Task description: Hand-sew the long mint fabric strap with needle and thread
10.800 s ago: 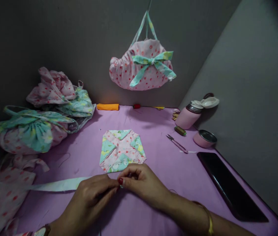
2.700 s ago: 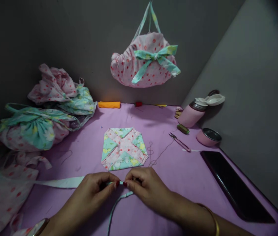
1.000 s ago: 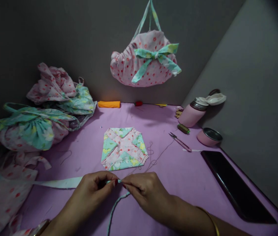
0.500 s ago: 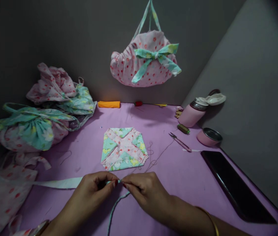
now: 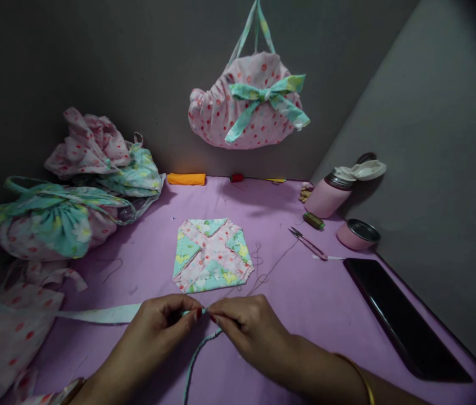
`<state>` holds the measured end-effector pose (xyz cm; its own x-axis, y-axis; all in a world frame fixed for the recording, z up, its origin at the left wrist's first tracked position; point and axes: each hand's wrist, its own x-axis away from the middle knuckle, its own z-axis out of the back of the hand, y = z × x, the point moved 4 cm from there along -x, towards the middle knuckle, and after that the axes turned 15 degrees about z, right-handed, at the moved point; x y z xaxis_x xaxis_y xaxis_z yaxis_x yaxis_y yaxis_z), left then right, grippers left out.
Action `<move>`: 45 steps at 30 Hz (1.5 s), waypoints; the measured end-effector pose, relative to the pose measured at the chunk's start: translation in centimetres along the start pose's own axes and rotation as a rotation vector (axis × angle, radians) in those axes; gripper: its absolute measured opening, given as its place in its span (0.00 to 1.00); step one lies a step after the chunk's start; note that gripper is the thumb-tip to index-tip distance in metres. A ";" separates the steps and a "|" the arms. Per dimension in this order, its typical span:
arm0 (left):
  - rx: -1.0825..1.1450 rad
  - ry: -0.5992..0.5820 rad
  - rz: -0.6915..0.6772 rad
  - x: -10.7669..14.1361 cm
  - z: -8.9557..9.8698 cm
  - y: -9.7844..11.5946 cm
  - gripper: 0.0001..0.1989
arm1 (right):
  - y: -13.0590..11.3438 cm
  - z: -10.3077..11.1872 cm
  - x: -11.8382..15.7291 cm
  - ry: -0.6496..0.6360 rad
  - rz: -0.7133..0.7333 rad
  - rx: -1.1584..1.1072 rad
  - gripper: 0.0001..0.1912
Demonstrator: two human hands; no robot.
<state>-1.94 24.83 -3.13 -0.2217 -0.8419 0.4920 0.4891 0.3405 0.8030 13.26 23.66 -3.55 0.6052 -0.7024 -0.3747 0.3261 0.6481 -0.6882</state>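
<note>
My left hand (image 5: 166, 323) pinches a pale mint fabric strip (image 5: 103, 314) between thumb and forefinger. The strip lies flat to the left of that hand and is narrow where it reaches the fingertips. My right hand (image 5: 257, 326) is closed in a pinch on the same strip, its fingertips almost touching the left ones. From below the right fingers a thin stitched cord end (image 5: 195, 355) of the strip curves down toward me. Whether a needle is in the right fingers is hidden. Loose dark thread (image 5: 268, 274) runs from near the hands toward the thread snips (image 5: 308, 244).
Ahead lies a folded patterned fabric square (image 5: 213, 256). Fabric bags (image 5: 60, 219) pile up at left. A green thread spool (image 5: 314, 220), pink bottle (image 5: 330, 194), round pink cup (image 5: 358, 234) and black phone (image 5: 404, 318) stand or lie at right. A pink bag (image 5: 250, 107) hangs above.
</note>
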 end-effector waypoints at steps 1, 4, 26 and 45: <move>-0.002 0.003 -0.007 0.0 0.0 0.0 0.10 | 0.0 0.0 0.0 -0.001 -0.005 0.002 0.12; -0.031 0.016 -0.027 0.0 0.0 0.0 0.10 | 0.0 0.0 0.0 -0.002 -0.025 0.010 0.12; -0.349 0.224 -0.192 1.5 -0.5 0.8 0.09 | -0.2 -0.4 -0.2 0.053 -0.140 -0.075 0.11; -0.008 0.185 -0.092 0.2 1.3 0.4 0.09 | 1.1 2.5 -0.8 -0.061 -0.399 -0.702 0.19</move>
<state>-2.91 25.33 -2.21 -0.1077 -0.9321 0.3459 0.4811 0.2556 0.8386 14.94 25.66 -2.47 0.5846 -0.8113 0.0024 0.0064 0.0016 -1.0000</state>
